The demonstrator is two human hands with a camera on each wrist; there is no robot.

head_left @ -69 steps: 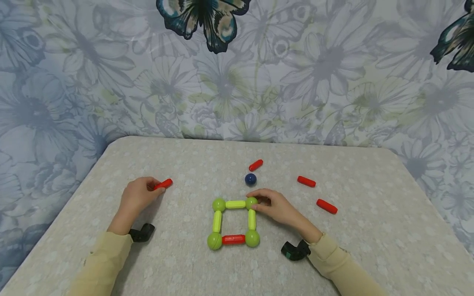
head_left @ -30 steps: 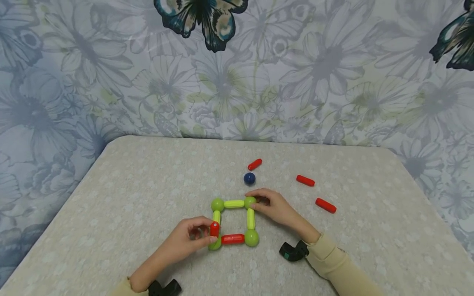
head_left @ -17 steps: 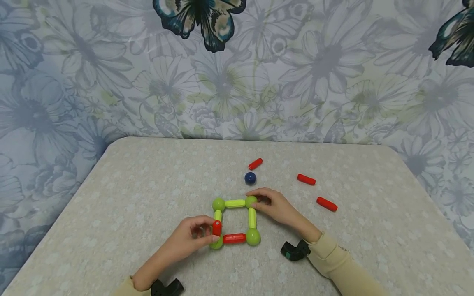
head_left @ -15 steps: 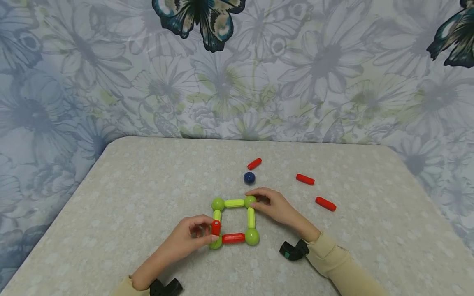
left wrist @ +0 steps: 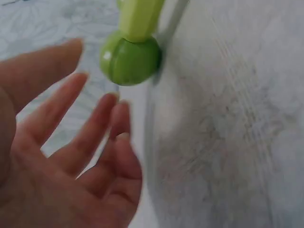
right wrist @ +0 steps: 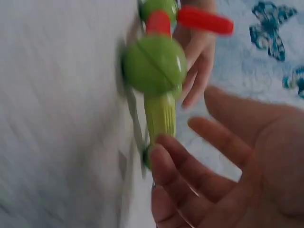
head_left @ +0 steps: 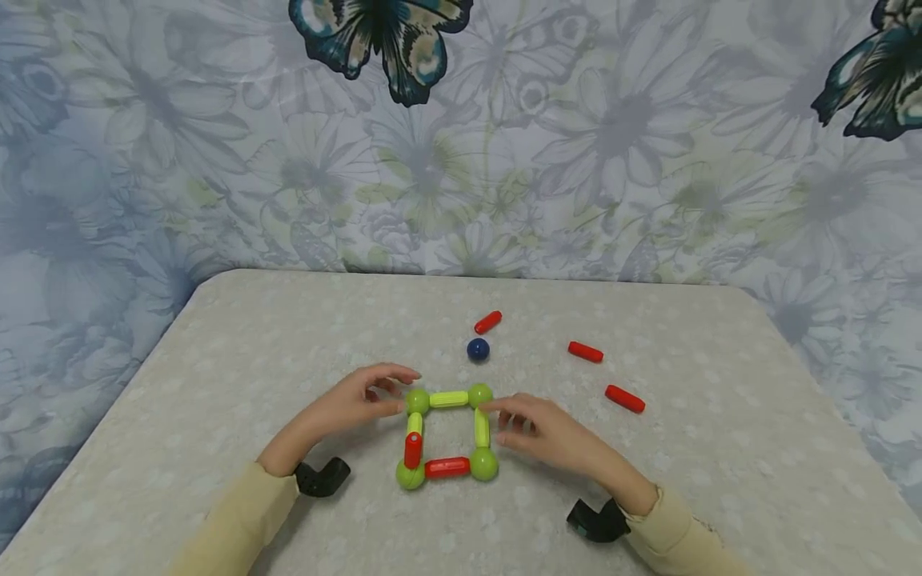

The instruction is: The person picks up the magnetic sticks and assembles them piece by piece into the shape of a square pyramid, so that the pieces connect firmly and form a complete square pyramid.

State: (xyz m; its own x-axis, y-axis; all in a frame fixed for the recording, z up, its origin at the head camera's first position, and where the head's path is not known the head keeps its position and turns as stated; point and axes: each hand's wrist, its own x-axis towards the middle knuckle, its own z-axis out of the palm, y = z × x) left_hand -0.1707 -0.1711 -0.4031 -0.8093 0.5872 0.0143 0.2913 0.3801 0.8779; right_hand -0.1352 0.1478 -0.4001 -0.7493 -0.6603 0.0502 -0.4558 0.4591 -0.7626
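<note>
A square of green balls and rods lies on the table; its near side is a red rod (head_left: 446,467), the other sides yellow-green rods (head_left: 449,399). On its near left ball (head_left: 410,478) a second red rod (head_left: 413,450) stands upright, untouched by either hand. My left hand (head_left: 353,400) is beside the far left ball (head_left: 418,401), thumb and fingers spread; a gap to a green ball (left wrist: 130,61) shows in the left wrist view. Beside the right side is my right hand (head_left: 551,432), fingers loosely bent, holding nothing; whether a fingertip touches the square, I cannot tell.
Beyond the square lie a dark blue ball (head_left: 479,350) and a red rod (head_left: 488,322). Two more red rods (head_left: 586,352) lie to the right. The cloth-covered table (head_left: 288,320) meets a flowered wall hanging (head_left: 612,200) at the back.
My left hand let go of the red rod, leaving it upright on the near left ball, and moved up to the far left corner. My right hand let go of the far right ball and drew back.
</note>
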